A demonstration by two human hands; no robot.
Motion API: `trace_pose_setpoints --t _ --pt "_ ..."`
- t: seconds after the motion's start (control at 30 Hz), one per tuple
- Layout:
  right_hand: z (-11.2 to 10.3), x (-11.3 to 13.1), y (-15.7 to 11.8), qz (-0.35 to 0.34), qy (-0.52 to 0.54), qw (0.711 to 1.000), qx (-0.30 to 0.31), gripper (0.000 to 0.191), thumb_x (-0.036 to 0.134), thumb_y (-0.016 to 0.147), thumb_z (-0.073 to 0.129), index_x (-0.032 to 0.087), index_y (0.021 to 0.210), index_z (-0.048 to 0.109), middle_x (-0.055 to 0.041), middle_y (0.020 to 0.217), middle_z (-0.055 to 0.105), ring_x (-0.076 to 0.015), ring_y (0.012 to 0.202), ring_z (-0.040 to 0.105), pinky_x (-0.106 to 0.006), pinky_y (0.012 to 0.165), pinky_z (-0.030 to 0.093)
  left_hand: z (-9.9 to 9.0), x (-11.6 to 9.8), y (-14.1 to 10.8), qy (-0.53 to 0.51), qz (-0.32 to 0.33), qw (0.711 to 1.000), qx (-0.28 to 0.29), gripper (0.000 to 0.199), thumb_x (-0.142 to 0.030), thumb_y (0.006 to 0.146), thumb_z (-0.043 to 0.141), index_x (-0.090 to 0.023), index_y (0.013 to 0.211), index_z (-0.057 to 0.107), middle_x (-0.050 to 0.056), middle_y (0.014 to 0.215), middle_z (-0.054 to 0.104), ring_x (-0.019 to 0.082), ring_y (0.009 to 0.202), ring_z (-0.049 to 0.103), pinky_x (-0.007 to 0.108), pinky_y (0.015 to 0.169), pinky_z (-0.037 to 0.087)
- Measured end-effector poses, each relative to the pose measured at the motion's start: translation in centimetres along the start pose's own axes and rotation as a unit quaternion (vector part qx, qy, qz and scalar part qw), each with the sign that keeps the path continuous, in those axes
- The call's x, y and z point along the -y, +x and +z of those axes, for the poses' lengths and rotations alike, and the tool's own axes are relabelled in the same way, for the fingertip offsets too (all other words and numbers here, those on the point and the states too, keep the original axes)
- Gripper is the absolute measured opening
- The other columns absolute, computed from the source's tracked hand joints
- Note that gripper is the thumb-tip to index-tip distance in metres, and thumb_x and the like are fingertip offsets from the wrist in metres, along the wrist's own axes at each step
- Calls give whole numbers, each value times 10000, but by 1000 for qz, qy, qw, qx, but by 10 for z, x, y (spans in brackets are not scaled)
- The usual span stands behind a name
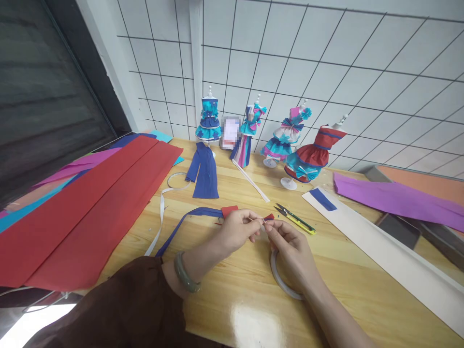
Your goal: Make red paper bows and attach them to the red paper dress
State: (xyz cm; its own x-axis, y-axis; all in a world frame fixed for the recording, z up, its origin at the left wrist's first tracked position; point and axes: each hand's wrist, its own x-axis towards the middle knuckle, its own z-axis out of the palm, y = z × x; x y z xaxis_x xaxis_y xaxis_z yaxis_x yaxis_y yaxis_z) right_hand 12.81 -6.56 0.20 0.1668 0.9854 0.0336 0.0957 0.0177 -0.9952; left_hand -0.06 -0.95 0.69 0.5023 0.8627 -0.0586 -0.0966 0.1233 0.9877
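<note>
My left hand (241, 229) and my right hand (290, 241) meet near the middle of the table, fingertips pinched close together. Between them is something thin, like a thread or narrow strip, too small to make out. A red piece (229, 210) shows behind my left hand, joined by or lying against a long blue strip (188, 215). Another small red and blue bit (268, 217) sticks out behind my right fingertips. A roll of tape (281, 278) lies partly under my right hand. Yellow-handled snips (297, 221) rest just beyond that hand.
Several small dress forms, one in a red dress (315, 154), stand by the tiled wall. Red paper (90, 208) covers the left side. A white strip (384, 256) and purple paper (398, 200) lie right. Blue pieces (206, 174) and a white ribbon (159, 222) lie behind and left.
</note>
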Motion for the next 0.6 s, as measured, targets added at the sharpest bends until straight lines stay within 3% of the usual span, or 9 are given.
trace_pose_setpoints --t 0.33,0.5,0.6 --pt "-3 -4 3 37 77 996 3 201 354 745 623 159 787 607 14 615 519 -69 472 349 -199 432 262 -3 -6 0 -44 -61 996 43 162 -273 708 574 -111 711 589 -10 539 524 65 484 472 171 434 346" --pt "-6 -4 5 57 93 994 3 290 346 706 667 179 934 607 19 597 534 -60 442 352 -196 411 256 -7 -5 2 -52 -60 994 74 177 -286 702 589 -110 696 610 4 576 556 56 474 464 182 450 358" --pt "-8 -6 5 46 78 996 15 278 345 712 661 169 926 641 -8 647 584 -61 460 373 -205 422 270 -12 -3 3 -54 -71 991 99 206 -308 686 613 -103 707 623 24 641 580 62 504 480 189 458 357"
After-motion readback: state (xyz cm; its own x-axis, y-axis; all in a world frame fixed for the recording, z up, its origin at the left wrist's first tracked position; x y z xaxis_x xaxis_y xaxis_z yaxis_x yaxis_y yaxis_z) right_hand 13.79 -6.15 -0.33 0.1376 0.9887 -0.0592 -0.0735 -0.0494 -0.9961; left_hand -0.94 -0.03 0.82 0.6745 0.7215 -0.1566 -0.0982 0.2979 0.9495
